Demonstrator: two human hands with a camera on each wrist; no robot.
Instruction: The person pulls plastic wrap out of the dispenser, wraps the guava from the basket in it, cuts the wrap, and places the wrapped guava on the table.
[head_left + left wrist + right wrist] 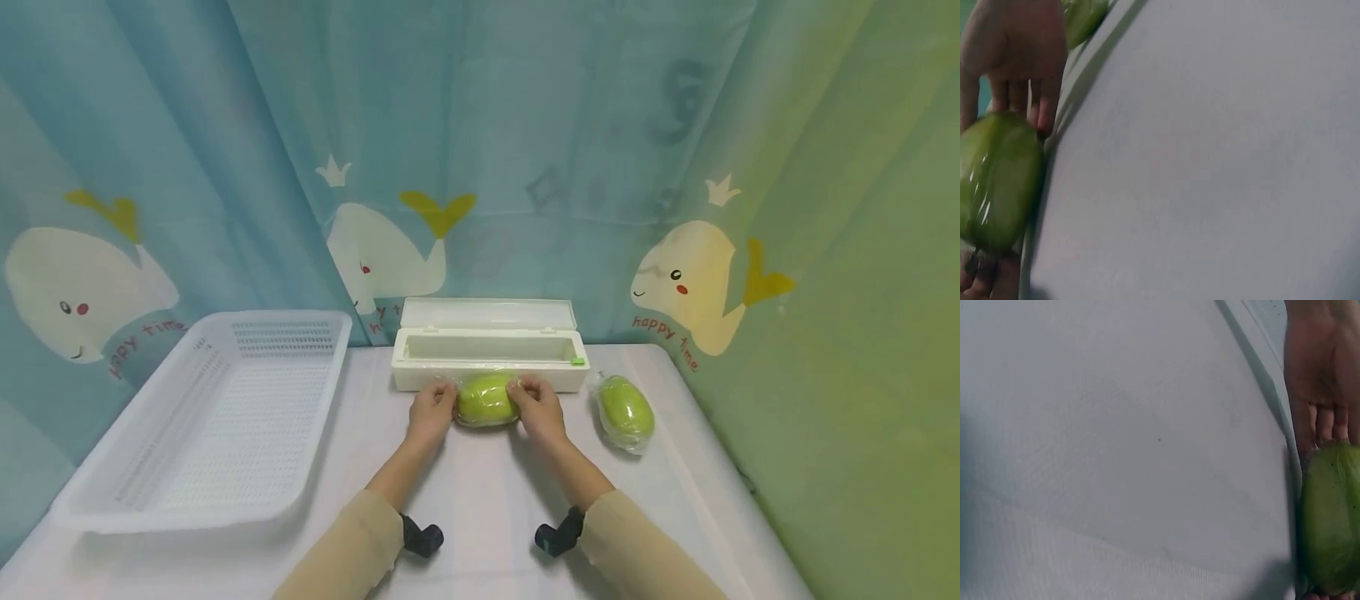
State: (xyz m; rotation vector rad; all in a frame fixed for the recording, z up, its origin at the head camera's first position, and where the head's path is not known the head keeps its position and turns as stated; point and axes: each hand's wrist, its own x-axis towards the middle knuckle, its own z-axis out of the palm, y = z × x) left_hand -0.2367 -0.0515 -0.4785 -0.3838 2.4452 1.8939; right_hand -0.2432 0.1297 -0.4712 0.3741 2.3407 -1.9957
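Note:
A green mango (487, 400) with clear cling film around it lies just in front of a white cling film dispenser box (490, 379). My left hand (432, 412) grips its left end and my right hand (542, 408) its right end, thumbs toward the top. Shiny creases of film run over the fruit (997, 181) in the left wrist view. In the right wrist view the mango (1332, 519) shows between both hands, with the near fingers mostly cut off. The dispenser's lid (487, 313) stands raised, and a small green slider (577, 362) sits at its right front edge.
Right of the dispenser lies a second film-wrapped green mango (626, 406). A large white plastic basket (318, 417) takes up the table's left side. Behind the white table (480, 517) hangs a blue curtain (525, 125) with whale prints.

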